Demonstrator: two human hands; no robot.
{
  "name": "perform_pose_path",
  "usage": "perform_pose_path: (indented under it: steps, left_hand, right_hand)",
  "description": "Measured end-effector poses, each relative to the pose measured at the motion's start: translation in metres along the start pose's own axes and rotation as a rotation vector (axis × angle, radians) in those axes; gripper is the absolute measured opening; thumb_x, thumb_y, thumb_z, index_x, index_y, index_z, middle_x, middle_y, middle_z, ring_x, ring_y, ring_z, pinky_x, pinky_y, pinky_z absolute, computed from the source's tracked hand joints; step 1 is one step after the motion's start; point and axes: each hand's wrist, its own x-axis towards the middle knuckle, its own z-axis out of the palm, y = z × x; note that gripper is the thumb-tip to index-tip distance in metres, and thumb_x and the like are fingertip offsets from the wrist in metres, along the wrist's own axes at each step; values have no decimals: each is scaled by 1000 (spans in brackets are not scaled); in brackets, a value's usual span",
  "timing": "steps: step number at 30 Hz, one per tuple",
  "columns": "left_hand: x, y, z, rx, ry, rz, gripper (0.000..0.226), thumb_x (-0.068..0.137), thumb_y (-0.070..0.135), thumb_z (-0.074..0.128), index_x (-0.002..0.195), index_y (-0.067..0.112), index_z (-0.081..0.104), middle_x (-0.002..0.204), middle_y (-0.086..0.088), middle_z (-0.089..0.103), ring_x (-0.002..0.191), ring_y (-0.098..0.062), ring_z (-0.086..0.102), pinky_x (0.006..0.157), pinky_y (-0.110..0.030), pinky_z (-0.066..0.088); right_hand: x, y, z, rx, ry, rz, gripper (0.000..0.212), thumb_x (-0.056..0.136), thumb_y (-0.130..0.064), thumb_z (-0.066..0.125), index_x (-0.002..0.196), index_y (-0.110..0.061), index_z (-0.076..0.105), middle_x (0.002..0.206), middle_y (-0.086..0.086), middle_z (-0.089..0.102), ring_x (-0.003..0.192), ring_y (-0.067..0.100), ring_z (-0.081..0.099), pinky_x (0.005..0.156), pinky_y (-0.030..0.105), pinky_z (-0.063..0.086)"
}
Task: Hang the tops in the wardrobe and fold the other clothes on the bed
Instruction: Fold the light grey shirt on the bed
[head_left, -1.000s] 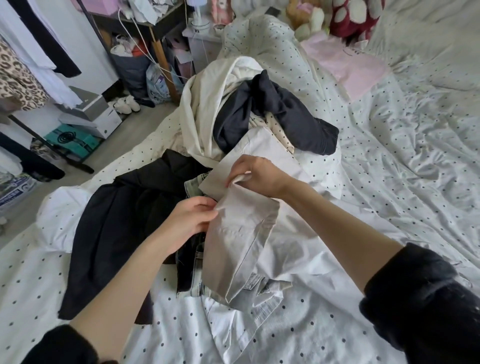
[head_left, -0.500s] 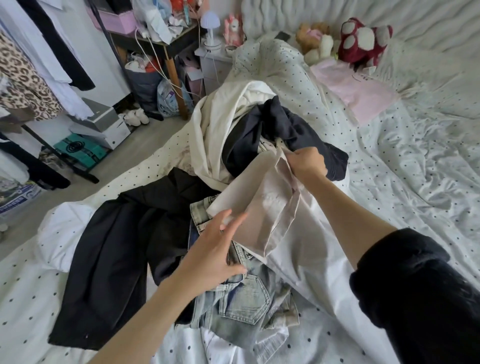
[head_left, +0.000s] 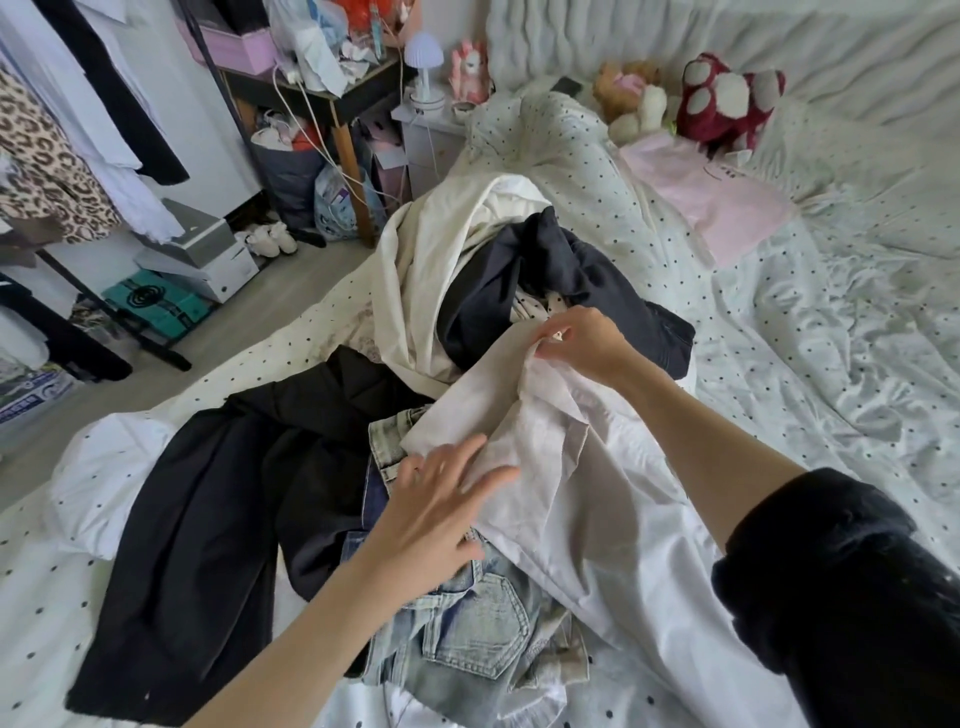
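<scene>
A heap of clothes lies on the dotted white bed (head_left: 810, 332). My right hand (head_left: 582, 343) pinches the far edge of a pale beige garment (head_left: 524, 467) and holds it stretched away from me. My left hand (head_left: 441, 504) is spread flat, fingers apart, on the near part of that garment. Under it lie light blue jeans (head_left: 478, 629). A black garment (head_left: 218, 514) sprawls to the left. Behind are a cream garment (head_left: 415, 280) and a dark navy one (head_left: 561, 291). A pink top (head_left: 711, 202) lies near the pillows.
The wardrobe rail (head_left: 57, 130) with hanging clothes, one leopard-print, stands at the left. Boxes (head_left: 202, 260) and slippers (head_left: 270, 239) sit on the floor beside the bed. A cluttered desk (head_left: 322, 88) and nightstand with a lamp (head_left: 423, 67) stand behind. Plush toys (head_left: 727, 98) rest at the headboard.
My right hand carried the beige garment's edge away from me, spreading it out. My left hand let go of the cloth and now lies open on it. The jeans came into sight.
</scene>
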Motion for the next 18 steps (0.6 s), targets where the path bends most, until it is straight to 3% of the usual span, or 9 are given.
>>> perform_pose_path:
  steps: [2, 4, 6, 8, 10, 12, 13, 16, 18]
  left_hand:
    - [3, 10, 3, 48, 0, -45, 83, 47, 42, 86, 118, 27, 45, 126, -8, 56, 103, -20, 60, 80, -39, 49]
    - [8, 14, 5, -98, 173, -103, 54, 53, 24, 88, 98, 18, 60, 108, -6, 62, 90, -19, 63, 74, -34, 50]
    - [14, 12, 5, -315, 342, -213, 19, 72, 8, 76, 80, 12, 60, 84, 0, 58, 73, -13, 59, 66, -21, 44]
    - [18, 4, 0, -577, 411, -491, 23, 86, 12, 61, 69, 15, 46, 63, 6, 46, 55, -4, 47, 54, -15, 36]
    - [21, -12, -1, -819, 378, -786, 26, 89, 22, 55, 68, 11, 45, 60, 1, 47, 54, -6, 47, 55, -24, 40]
    - [24, -27, -2, -1029, 312, -1013, 22, 88, 23, 57, 78, 3, 53, 76, -9, 57, 73, -22, 56, 73, -42, 49]
    - [24, -33, 0, -1097, 316, -1088, 19, 87, 20, 59, 78, 4, 53, 80, -11, 57, 77, -26, 57, 79, -45, 50]
    - [21, -40, 1, -1251, 362, -1180, 16, 86, 12, 64, 77, 5, 54, 81, -7, 58, 77, -20, 59, 80, -38, 51]
    - [18, -42, -1, -1522, 320, -1172, 10, 89, 10, 63, 95, 3, 60, 94, -7, 65, 89, -17, 64, 77, -31, 53]
  right_hand:
    - [2, -3, -1, 101, 65, 26, 8, 81, -19, 67, 87, -23, 70, 88, -6, 61, 98, 19, 57, 95, 46, 44]
    - [5, -3, -3, 97, 126, 47, 7, 83, -21, 66, 85, -17, 70, 88, -1, 65, 97, 22, 60, 91, 41, 47]
    - [8, -1, -5, 61, 178, 72, 18, 84, -22, 63, 74, -9, 69, 79, 6, 67, 83, 24, 61, 78, 37, 51]
    - [12, 1, -8, 27, 258, 137, 35, 85, -24, 57, 52, -12, 55, 55, 6, 52, 56, 22, 47, 54, 31, 40]
    - [16, 2, -7, 36, 300, 248, 32, 83, -21, 54, 53, -12, 55, 54, 3, 51, 56, 21, 47, 48, 28, 33]
    - [19, 4, 0, 113, 282, 336, 19, 85, -16, 53, 83, -10, 71, 85, 12, 67, 84, 30, 60, 64, 29, 45]
    - [19, 3, 6, 122, 253, 346, 23, 88, -16, 52, 101, -10, 70, 102, 15, 67, 98, 32, 60, 75, 32, 46]
    - [-1, -2, 30, 70, 277, 197, 39, 93, -15, 50, 132, -12, 52, 134, 12, 51, 121, 29, 50, 98, 34, 39]
    - [-28, -5, 46, 41, 384, 50, 42, 95, -16, 49, 136, -10, 47, 143, 11, 41, 129, 27, 42, 106, 36, 32]
